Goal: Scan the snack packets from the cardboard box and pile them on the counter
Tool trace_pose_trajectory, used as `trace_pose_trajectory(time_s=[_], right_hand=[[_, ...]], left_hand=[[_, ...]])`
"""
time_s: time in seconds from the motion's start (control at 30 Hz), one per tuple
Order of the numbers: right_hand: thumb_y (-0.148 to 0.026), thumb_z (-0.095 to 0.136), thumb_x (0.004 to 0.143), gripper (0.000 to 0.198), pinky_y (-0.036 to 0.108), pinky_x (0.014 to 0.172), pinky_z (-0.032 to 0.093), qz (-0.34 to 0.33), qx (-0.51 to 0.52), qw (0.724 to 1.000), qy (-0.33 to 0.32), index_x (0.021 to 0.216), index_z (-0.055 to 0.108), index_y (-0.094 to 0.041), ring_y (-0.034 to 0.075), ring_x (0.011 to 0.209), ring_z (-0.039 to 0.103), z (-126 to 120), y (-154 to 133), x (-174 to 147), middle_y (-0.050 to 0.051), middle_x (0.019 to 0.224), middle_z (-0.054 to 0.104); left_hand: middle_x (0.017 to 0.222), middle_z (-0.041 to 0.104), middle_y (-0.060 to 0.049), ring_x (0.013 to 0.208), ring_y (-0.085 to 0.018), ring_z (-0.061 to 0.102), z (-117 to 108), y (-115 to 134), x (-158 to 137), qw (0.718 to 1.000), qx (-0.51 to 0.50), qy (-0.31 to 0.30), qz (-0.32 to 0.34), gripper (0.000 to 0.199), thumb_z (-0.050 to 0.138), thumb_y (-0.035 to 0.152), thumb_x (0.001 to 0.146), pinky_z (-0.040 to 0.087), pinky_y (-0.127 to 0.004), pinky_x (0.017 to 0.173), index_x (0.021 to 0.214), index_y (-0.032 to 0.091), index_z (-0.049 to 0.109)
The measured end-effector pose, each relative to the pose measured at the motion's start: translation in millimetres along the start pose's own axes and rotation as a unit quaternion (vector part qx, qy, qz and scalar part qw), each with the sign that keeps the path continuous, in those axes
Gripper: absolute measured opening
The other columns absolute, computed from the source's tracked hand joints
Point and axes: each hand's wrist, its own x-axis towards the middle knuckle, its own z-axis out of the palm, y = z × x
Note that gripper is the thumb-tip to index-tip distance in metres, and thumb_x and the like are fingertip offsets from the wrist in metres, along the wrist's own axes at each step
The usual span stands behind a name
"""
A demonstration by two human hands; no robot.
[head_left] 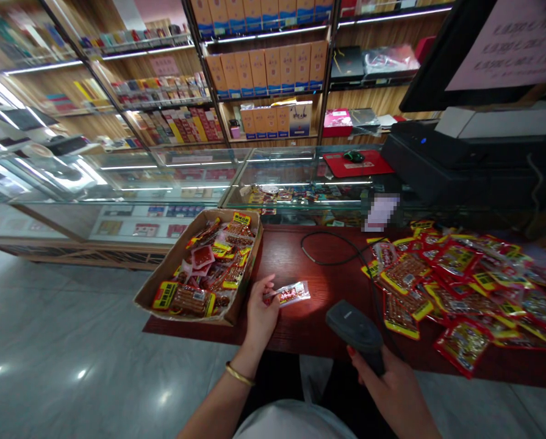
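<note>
Flat, clear plastic packet (294,294), marked red and white, is pinched in closed left-hand fingers (258,289); dark grey plastic barcode scanner (355,328) is gripped by curled right-hand fingers (366,371).

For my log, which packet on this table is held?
The small packet in the left hand; the others lie in the cardboard box or the pile at right.
</note>
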Motion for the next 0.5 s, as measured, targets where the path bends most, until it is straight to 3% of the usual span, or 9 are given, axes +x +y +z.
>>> trace_pose_trajectory(time_s=[0.33, 0.43, 0.5], right_hand=[[-0.062, 0.057, 0.089, 0.047, 0.030, 0.058, 0.055, 0.005, 0.001, 1.000, -0.009, 0.104, 0.075, -0.021, 0.025, 0.062, 0.073, 0, 10, 2, 0.005, 0.070, 0.076], [-0.061, 0.059, 0.088, 0.046, 0.030, 0.060, 0.056, 0.001, 0.025, 0.999, 0.031, 0.102, 0.075, -0.020, 0.024, 0.064, 0.073, -7, 12, -2, 0.006, 0.075, 0.078], [-0.061, 0.060, 0.086, 0.044, 0.030, 0.058, 0.055, 0.007, 0.040, 0.998, 0.057, 0.096, 0.074, -0.020, 0.024, 0.060, 0.072, -12, 15, -6, 0.005, 0.071, 0.077]], left_hand=[[0.097, 0.064, -0.001, 0.079, -0.014, 0.061, 12, 18, 1, 0.997, -0.058, -0.016, -0.051, 0.050, 0.070, 0.003, 0.068, 0.051, -0.030, 0.084, 0.113, 0.022, 0.075], [0.098, 0.065, -0.001, 0.079, -0.013, 0.062, 46, 28, 6, 0.989, -0.105, -0.050, -0.089, 0.051, 0.073, 0.002, 0.066, 0.052, -0.026, 0.078, 0.112, 0.022, 0.074], [0.100, 0.066, -0.001, 0.081, -0.013, 0.064, 85, 38, 13, 0.979, -0.141, -0.083, -0.119, 0.050, 0.076, 0.002, 0.066, 0.053, -0.025, 0.076, 0.112, 0.021, 0.073]])
